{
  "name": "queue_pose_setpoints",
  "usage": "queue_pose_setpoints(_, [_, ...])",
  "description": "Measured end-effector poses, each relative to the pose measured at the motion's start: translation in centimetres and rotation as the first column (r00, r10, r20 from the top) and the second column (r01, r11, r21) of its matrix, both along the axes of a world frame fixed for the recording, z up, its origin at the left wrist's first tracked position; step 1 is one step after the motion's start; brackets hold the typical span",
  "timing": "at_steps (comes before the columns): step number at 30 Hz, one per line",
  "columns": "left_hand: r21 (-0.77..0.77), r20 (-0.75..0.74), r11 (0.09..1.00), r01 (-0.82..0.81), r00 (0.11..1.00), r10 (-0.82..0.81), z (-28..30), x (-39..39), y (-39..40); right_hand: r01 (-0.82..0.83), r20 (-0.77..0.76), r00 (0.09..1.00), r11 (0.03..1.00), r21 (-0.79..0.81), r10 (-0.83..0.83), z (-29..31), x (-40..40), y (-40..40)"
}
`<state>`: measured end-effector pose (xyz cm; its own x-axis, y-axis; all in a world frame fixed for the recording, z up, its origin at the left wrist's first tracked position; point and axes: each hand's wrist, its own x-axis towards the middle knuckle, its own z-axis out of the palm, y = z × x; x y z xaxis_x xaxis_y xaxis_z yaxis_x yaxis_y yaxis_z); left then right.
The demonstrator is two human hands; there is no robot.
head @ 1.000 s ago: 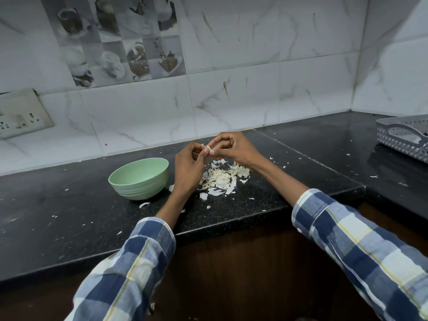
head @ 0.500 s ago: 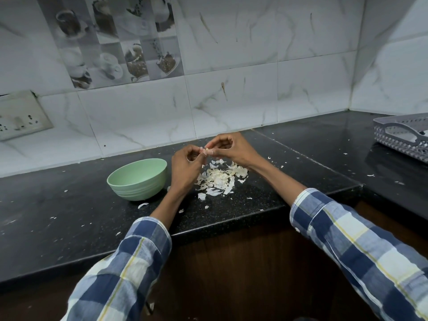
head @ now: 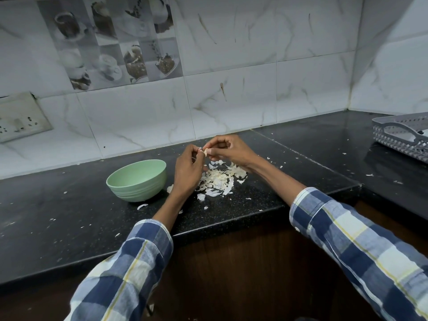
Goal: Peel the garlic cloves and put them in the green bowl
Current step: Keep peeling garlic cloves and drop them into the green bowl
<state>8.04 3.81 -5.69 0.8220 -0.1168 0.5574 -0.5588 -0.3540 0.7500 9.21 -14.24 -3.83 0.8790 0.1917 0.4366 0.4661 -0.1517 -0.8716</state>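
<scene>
One long black counter point(head: 69, 228) carries everything you need. At nine o'clock from your hands sits the green bowl point(head: 137, 180), close enough for a short drop; its contents are hidden from here. At six o'clock lies the heap of peels point(head: 220, 179), likely where skins fall. Your left hand point(head: 187, 172) and right hand point(head: 228, 150) meet above it, fingertips of both pinching one garlic clove point(head: 205, 152), seemingly so one steadies while the other strips.

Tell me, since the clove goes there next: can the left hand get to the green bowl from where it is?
Probably yes. The left hand pinches the garlic clove just right of the green bowl, whose open top faces up with nothing standing between them.
</scene>
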Motion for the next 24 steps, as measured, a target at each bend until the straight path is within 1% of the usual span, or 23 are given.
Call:
queue_pose_setpoints(5, [0.06,0.053,0.998,0.027,0.998,-0.03,-0.3,-0.5,0.1,0.012,-0.004,1.0,0.999,0.039,-0.012,0.1,0.1,-0.2])
queue_pose_setpoints(8, [0.059,0.06,0.998,0.019,0.998,-0.022,-0.3,-0.5,0.1,0.016,-0.006,1.0,0.998,0.068,-0.015,0.1,0.2,-0.2])
queue_pose_setpoints(12, [0.076,0.049,0.995,0.068,0.996,-0.072,-0.3,-0.6,-0.2,-0.009,-0.022,1.0,0.996,0.083,0.011,0.1,0.2,0.1])
queue_pose_setpoints(16, [0.096,0.097,0.995,0.035,0.994,-0.045,-0.1,-0.4,0.0,-0.028,-0.019,0.999,0.997,0.078,0.029,0.0,0.3,0.1])
queue_pose_setpoints(19, [0.084,0.114,0.996,0.004,0.993,-0.013,0.0,-0.1,0.1,0.006,0.009,1.0,1.0,-0.016,-0.006,-0.1,0.0,0.4])
queue_pose_setpoints(22, [0.108,0.136,0.994,-0.009,0.991,-0.006,0.0,-0.1,0.1,0.078,0.064,0.996,0.976,-0.204,-0.066,-0.3,-0.3,1.0])
queue_pose_setpoints(24, [0.121,0.133,0.993,-0.007,0.991,-0.01,0.0,-0.2,0.1,0.059,0.02,0.998,0.961,-0.271,-0.055,-0.3,-0.5,1.4])
